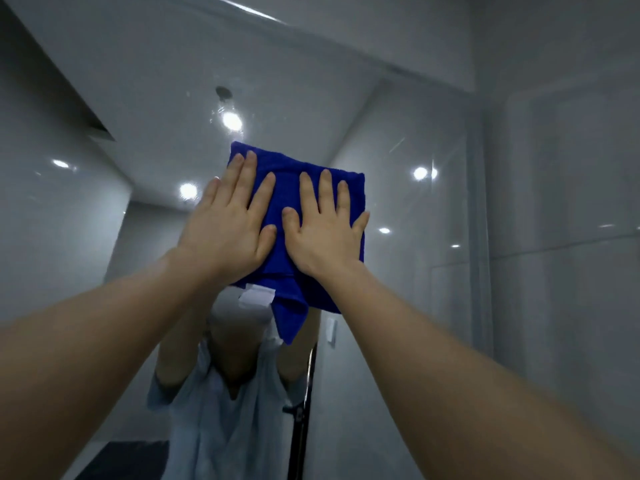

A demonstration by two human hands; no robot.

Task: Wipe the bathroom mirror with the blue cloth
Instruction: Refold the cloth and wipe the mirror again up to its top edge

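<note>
A folded blue cloth (287, 199) lies flat against the bathroom mirror (156, 98), high up near its middle. My left hand (228, 223) presses on the cloth's left half with straight, spread fingers. My right hand (325, 226) presses flat on the right half, thumb beside the left thumb. A white label (256, 296) and a loose corner of the cloth hang below the hands. Both arms reach up from the lower corners.
The mirror reflects a person in a light shirt (214, 410), ceiling lights (231, 121) and glossy grey walls. The mirror's right edge (479, 220) meets a grey wall (561, 202). A dark vertical bar (301, 427) shows in the reflection.
</note>
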